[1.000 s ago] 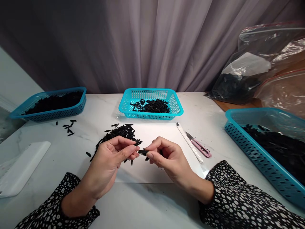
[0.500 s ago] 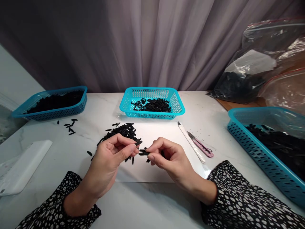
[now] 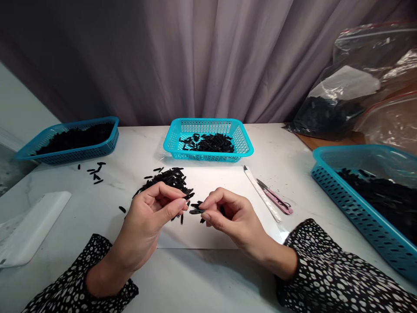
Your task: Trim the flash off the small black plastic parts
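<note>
I can see the left hand (image 3: 151,217) pinching a small black piece (image 3: 188,196), its long side sloping up to the right. The right hand (image 3: 231,215) pinches a few black bits (image 3: 196,211), lying nearly flat, tips pointing left. The piece is just up and left of those bits, with a little gap between. The left hand hides part of the black pile (image 3: 166,178). Past both hands is a blue basket (image 3: 208,158); pink snips (image 3: 276,202) lie off to the right
</note>
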Demonstrator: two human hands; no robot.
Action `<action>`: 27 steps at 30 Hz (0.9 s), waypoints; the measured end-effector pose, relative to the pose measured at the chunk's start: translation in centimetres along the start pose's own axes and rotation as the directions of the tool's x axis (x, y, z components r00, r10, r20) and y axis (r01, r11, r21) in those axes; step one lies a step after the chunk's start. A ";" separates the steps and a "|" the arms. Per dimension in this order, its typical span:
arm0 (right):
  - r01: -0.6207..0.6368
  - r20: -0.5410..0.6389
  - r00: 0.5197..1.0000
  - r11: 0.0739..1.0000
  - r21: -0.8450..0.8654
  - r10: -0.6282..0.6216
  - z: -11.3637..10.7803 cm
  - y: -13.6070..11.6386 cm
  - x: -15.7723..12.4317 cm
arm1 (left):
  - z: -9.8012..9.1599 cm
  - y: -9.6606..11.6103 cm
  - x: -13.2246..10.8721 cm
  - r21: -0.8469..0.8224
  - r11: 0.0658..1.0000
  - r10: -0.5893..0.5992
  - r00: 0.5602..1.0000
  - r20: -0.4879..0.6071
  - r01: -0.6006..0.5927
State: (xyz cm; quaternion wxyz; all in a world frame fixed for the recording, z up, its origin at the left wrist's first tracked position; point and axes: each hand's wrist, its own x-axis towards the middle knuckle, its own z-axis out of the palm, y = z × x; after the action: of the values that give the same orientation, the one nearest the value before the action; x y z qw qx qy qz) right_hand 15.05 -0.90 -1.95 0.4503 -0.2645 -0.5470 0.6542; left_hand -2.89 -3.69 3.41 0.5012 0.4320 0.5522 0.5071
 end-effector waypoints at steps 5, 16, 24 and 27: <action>-0.008 0.005 1.000 1.000 -0.017 0.008 0.1 -0.2 0.0 | -0.1 0.0 0.0 -0.005 1.000 0.008 1.000 0.005 -0.008; -0.008 -0.001 1.000 1.000 0.000 0.008 0.0 -0.2 0.0 | -0.3 -0.3 -0.3 0.047 0.997 0.065 0.997 0.039 -0.067; -0.019 -0.003 1.000 1.000 0.014 0.019 -0.1 0.0 0.1 | -0.3 -0.7 -0.5 0.073 0.993 0.088 0.996 0.035 -0.090; -0.014 0.003 1.000 1.000 0.020 0.014 -0.1 0.0 0.1 | -0.3 -0.6 -0.6 0.085 0.991 0.098 0.995 0.030 -0.101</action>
State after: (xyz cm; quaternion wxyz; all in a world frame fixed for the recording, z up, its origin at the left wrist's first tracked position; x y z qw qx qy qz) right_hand 15.09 -0.77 -1.95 0.4477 -0.2627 -0.5392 0.6632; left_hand -3.05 -4.35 2.85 0.4631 0.4869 0.5450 0.5014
